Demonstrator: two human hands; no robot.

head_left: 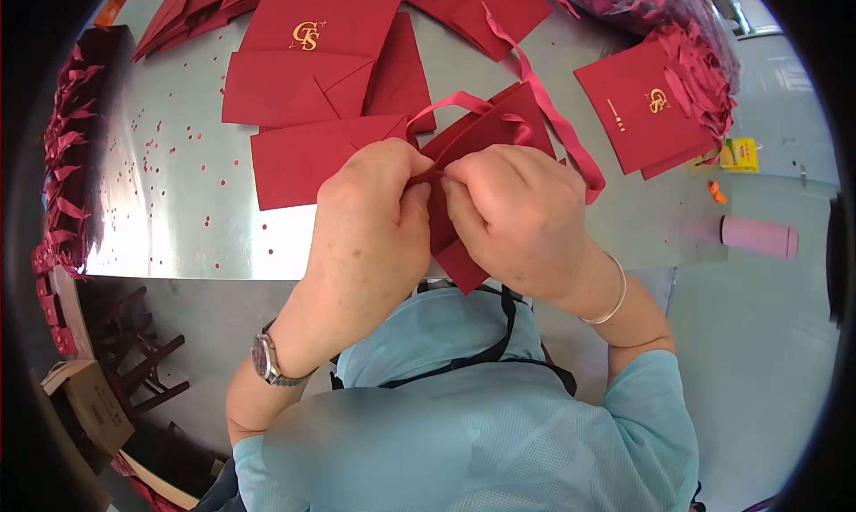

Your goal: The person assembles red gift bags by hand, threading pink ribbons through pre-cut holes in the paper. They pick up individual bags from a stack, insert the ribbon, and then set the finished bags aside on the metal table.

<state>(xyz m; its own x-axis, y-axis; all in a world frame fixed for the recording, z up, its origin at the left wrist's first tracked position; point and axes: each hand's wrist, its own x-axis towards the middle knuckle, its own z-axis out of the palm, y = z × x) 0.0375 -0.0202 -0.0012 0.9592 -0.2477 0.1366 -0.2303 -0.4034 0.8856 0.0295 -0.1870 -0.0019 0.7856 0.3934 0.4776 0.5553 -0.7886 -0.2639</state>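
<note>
A red paper gift bag (464,264) is held tilted in front of me, over the table's near edge. My left hand (379,209) pinches its upper edge from the left, thumb and fingers pressed together. From the right, my right hand (517,218) is closed at the same spot, its fingertips close to my left thumb. A red ribbon (557,124) runs through the bag's top, loops above it and hangs past my right hand. What exactly lies between my fingertips is hidden. Flat red bags (308,160) lie just beyond my left hand.
Stacked red bags with gold lettering (308,32) cover the table's far side. Finished-looking bags with ribbons (646,102) lie at the right, by a plastic sack (655,4). Small red paper dots dot the metal table (178,200). A pink bottle (760,237) and cardboard box (89,405) are farther off.
</note>
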